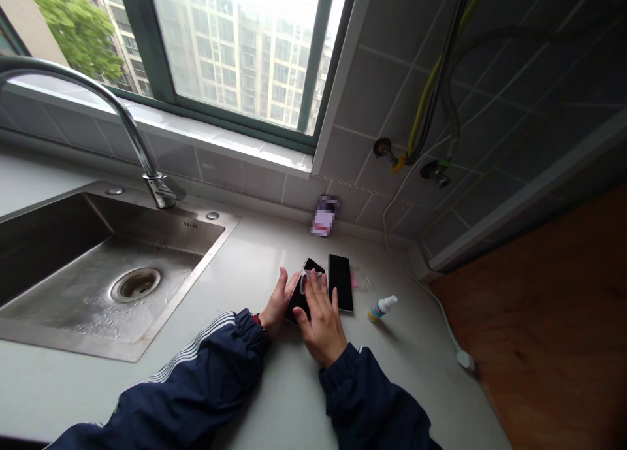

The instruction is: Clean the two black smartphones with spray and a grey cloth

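One window [235, 51] is seen behind a stainless steel sink [122, 221], which is set into a pale countertop [289, 398]. To the sink's right, a black smartphone [294, 306] is held tilted between both hands. The left hand [279, 300] is half open, with its fingers spread against the phone's edge; the right hand [321, 326] is spread across its face. A pale looped item [309, 281] is seen under the right fingers, its kind too small to tell. Farther from the sink, a second smartphone [341, 282] is laid flat, and a small white spray bottle [382, 308] is lying beyond it. A pink slip [353, 280] is placed just beside that phone.
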Tool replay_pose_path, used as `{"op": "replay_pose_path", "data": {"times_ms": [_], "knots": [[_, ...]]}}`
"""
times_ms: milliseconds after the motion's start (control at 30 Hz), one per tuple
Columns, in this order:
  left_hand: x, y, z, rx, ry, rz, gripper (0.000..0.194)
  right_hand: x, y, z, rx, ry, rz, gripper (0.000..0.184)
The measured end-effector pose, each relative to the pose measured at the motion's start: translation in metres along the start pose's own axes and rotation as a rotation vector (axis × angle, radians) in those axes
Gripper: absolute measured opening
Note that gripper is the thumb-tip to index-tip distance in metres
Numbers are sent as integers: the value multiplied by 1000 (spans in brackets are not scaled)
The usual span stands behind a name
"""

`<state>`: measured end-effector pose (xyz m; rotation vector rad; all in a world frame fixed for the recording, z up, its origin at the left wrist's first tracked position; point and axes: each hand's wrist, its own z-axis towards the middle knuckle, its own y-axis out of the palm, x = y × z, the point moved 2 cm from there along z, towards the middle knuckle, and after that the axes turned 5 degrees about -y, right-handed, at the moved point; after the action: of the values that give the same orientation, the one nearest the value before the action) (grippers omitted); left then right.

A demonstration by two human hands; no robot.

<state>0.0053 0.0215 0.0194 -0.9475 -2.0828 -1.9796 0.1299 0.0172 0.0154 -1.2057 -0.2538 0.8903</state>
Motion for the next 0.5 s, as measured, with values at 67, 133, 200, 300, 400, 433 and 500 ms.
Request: {"op": "replay_pose_path", "data": {"times_ms": [67,133,200,300,400,433,500], "knots": [[1,-1,0,6,-2,15,79,6,0,0,26,33,-17,68],[2,-1,0,14,-4,28,78,10,0,-1,45,71,-31,67],[3,-2,-1,20,-8,26,76,13,1,-1,59,101,-29,67],[5,-2,-1,30,1,0,75,14,0,-2,110,97,0,64],[8,-3,-1,32,28,-30,75,11,-2,-3,173,33,49,56],[8,-3,-1,31,35,-41,75,10,-2,-3,177,6,66,55],[9,-4,0,30,40,-56,75,8,-1,-4,154,-37,90,54]]}}
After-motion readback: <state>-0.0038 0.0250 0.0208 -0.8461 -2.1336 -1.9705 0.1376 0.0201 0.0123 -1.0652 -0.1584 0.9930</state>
